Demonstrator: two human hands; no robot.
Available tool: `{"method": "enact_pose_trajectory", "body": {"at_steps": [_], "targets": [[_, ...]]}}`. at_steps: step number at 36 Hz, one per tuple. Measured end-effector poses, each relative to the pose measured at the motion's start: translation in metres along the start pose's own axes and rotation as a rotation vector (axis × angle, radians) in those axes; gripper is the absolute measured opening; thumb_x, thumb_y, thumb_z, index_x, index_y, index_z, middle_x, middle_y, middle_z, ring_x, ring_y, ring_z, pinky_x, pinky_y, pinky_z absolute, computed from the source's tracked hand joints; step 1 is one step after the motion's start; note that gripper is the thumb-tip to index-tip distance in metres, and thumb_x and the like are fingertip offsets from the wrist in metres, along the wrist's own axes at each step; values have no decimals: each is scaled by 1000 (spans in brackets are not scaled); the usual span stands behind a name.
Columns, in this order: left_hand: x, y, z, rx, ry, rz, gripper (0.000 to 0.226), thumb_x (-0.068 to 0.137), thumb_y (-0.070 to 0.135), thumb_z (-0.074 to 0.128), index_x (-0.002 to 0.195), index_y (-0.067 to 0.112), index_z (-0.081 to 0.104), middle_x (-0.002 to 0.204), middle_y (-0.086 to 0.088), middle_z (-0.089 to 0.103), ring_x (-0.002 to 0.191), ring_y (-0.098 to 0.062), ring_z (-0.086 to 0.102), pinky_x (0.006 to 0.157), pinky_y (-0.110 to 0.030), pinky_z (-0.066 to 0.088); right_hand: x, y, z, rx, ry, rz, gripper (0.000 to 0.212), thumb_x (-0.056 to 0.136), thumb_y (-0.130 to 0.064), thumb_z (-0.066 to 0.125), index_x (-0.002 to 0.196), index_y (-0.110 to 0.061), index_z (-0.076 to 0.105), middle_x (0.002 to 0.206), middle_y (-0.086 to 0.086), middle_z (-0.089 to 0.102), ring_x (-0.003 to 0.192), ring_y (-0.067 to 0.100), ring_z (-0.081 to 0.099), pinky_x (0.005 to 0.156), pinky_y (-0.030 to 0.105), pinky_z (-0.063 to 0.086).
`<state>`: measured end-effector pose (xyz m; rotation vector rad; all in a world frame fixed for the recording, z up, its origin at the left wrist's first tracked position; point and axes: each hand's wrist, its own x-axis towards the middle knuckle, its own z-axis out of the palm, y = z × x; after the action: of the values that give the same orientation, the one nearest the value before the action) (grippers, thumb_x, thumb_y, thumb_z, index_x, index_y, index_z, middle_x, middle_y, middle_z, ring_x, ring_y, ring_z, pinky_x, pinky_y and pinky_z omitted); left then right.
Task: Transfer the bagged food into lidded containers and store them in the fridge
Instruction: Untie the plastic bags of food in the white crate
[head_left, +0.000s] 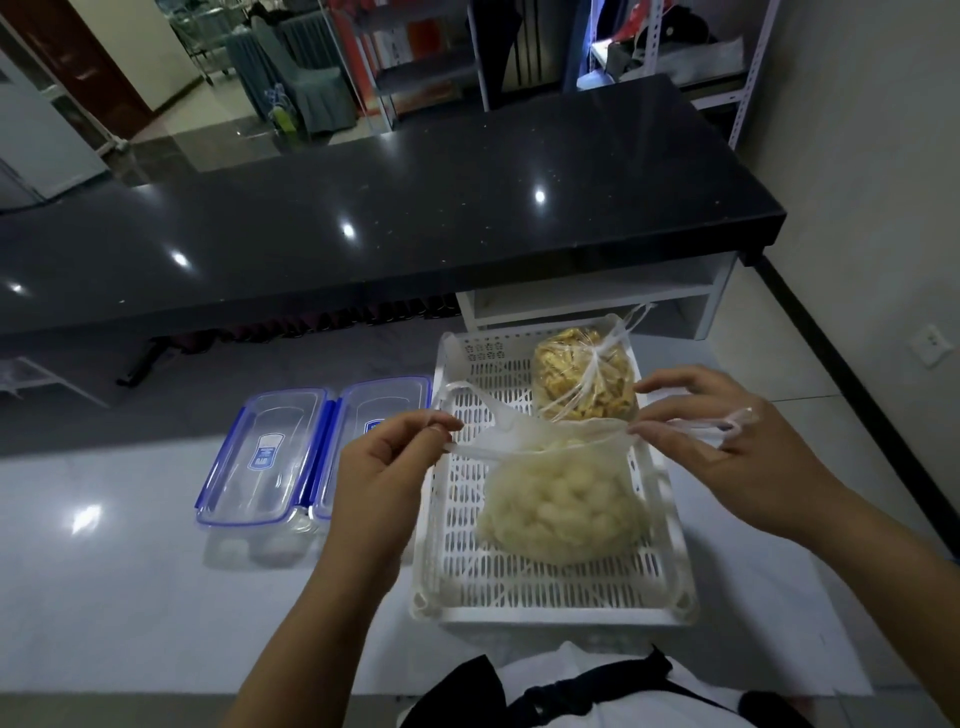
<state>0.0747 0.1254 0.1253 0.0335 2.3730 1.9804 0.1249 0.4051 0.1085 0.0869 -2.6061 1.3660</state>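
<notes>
On the pale bench (130, 597), farthest left, two clear lidded containers stand side by side, their long sides touching. The left container (260, 457) has blue clasps along its edges and a blue label on the lid; its lid is on, and through the clear plastic nothing can be seen inside. The right container (371, 415) is the same kind, lid also on, and its near end is hidden behind the left hand (384, 467).

That left hand pinches one handle strip of a thin plastic bag between thumb and forefinger, the other fingers curled loosely below.

Just right of the containers stands a white slotted basket (545, 587). Two bags lie in it. The near bag (561, 499) is translucent white and filled with pale, rounded lumps of food; its mouth is drawn out sideways between the two hands. The far bag (584, 384), in the basket's back right corner, holds yellow-brown pieces and its neck is knotted shut.

The right hand (727, 441) pinches the near bag's other handle with thumb and forefinger, while the remaining fingers are spread above it.

Beyond the bench runs a dark polished counter (415, 208).
</notes>
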Motion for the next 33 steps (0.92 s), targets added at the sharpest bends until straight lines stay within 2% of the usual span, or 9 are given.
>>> {"method": "enact_pose_trajectory", "body": {"at_steps": [4,8,12,14,17,22,26,29,33], "targets": [[5,6,-5,-106,-108,-58,37,93,0,52,72,19,77,94,-9,76,101,-27,71,93,-38,55,1,-8,-15,-123,-29,-62,23,84,-43,57,97,-35,74,118,-18,59,120,13,51,101,39,42],[4,13,-10,-261,-209,-83,25,83,17,54,68,18,75,98,-12,75,104,-28,70,99,-47,50,-1,-15,-32,-166,-37,-121,18,86,-38,56,97,-39,70,117,-19,58,118,10,50,99,36,40],[3,17,-17,-423,-326,-113,22,79,23,54,68,13,71,96,-16,74,108,-33,67,108,-54,43,-4,-11,-41,-271,92,-212,18,91,-18,63,103,-19,77,113,2,66,111,23,58,96,52,47],[3,19,-20,-424,-417,-98,22,79,26,57,66,12,68,89,-16,73,106,-34,68,106,-52,43,-3,-9,-39,-355,171,-257,19,91,-8,66,107,-10,76,111,10,68,107,30,61,91,58,50],[1,24,-21,-421,-566,-66,28,77,37,70,76,9,73,81,-14,70,93,-32,69,103,-46,49,1,-8,-35,-530,239,-362,24,91,-15,60,105,-4,76,106,19,70,99,39,65,82,57,53],[-1,29,-21,-538,-603,-135,66,69,42,77,125,8,69,76,-10,66,74,-22,66,85,-42,58,10,-1,-44,-693,56,-465,13,81,-10,76,93,-9,79,103,16,72,101,39,65,83,54,53],[-1,27,-23,-611,-581,-162,81,64,41,81,138,18,61,109,-17,71,80,-24,69,81,-40,58,9,8,-65,-724,-65,-487,15,72,-11,86,86,-15,79,99,7,74,103,35,67,88,48,48],[-2,25,-24,-599,-579,-141,79,67,41,78,140,21,58,139,-18,60,86,-25,71,82,-38,59,8,4,-72,-757,-37,-503,15,71,-10,86,84,-13,79,100,9,74,102,36,67,88,47,46],[-2,26,-25,-572,-577,-123,79,68,43,76,141,22,57,146,-14,55,91,-26,72,79,-34,59,8,-10,-65,-580,98,-349,10,77,-6,82,81,-12,76,99,8,71,104,31,63,91,47,47]]}}
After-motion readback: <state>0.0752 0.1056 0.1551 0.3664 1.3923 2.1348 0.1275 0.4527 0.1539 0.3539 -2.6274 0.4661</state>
